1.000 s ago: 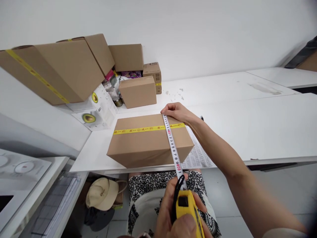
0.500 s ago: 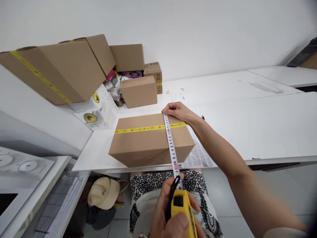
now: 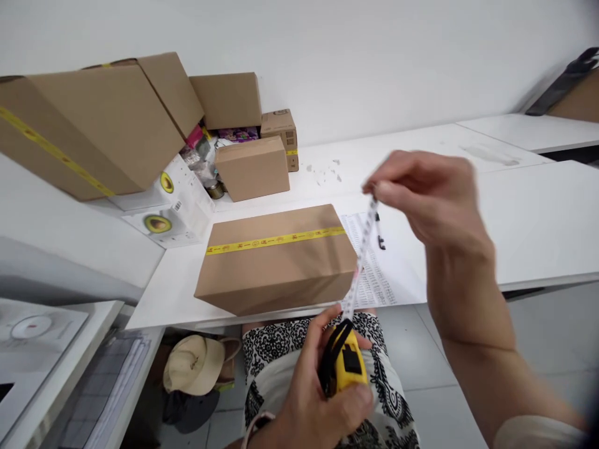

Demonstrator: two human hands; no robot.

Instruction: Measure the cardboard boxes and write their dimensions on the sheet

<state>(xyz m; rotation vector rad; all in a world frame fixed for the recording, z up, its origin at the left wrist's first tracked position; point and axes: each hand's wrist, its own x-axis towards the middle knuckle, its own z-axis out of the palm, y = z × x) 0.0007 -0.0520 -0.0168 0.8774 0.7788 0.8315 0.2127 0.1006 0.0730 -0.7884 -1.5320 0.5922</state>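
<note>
A brown cardboard box (image 3: 276, 262) with a yellow tape strip across its top lies at the near edge of the white table (image 3: 515, 212). My left hand (image 3: 322, 386) grips a yellow tape measure case (image 3: 349, 365) over my lap. My right hand (image 3: 430, 193), blurred by motion, pinches the end of the white measuring blade (image 3: 360, 262) in the air to the right of the box. The blade runs slanted from the case up to that hand, off the box. A printed sheet (image 3: 374, 268) and a black pen (image 3: 380, 232) lie under the blade.
A pile of cardboard boxes (image 3: 93, 118), a smaller brown box (image 3: 253, 167) and white avocado-printed cartons (image 3: 163, 212) fill the table's far left. A beige cap (image 3: 191, 368) lies under the table. A second white surface (image 3: 47, 349) stands at the left.
My right hand has lifted the blade's end off the box's far edge and swung it up and right. The blade no longer lies across the box. The view tilted slightly.
</note>
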